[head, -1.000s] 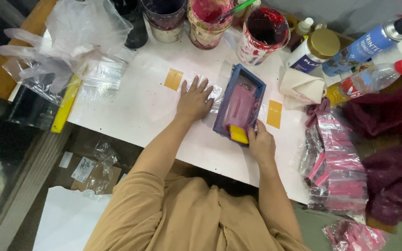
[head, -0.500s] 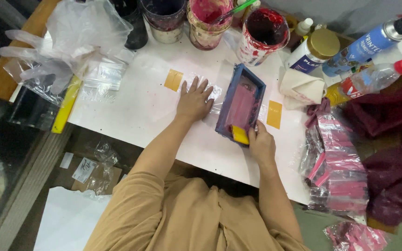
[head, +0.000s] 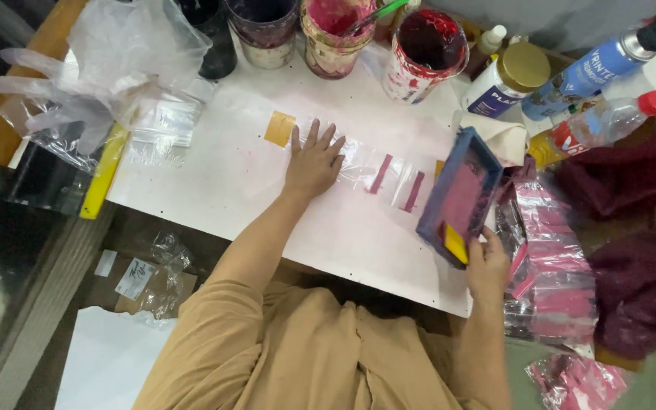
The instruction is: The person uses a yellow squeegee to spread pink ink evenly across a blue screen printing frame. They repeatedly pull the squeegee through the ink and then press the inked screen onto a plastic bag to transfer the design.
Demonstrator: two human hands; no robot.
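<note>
My left hand (head: 313, 161) lies flat, fingers spread, on a clear plastic bag (head: 358, 171) on the white board (head: 229, 182). Two dark pink stripes (head: 396, 182) show on the bag right of that hand. My right hand (head: 487, 266) grips the lower end of a blue-framed printing screen (head: 461, 193) with a pink-stained mesh and a yellow piece at its near corner. The screen is tilted up off the bag, over the board's right side.
Pots of red and dark paint (head: 427, 53) stand along the far edge with bottles and a jar (head: 514, 76). Clear bags and a plastic glove (head: 100, 83) lie at the left, by a yellow strip (head: 104, 171). A stack of pink-printed bags (head: 552, 250) and maroon cloth (head: 639, 228) sit right.
My right hand has lifted the screen and swung it to the right, uncovering the two pink stripes on the bag. My left hand stays flat on the bag.
</note>
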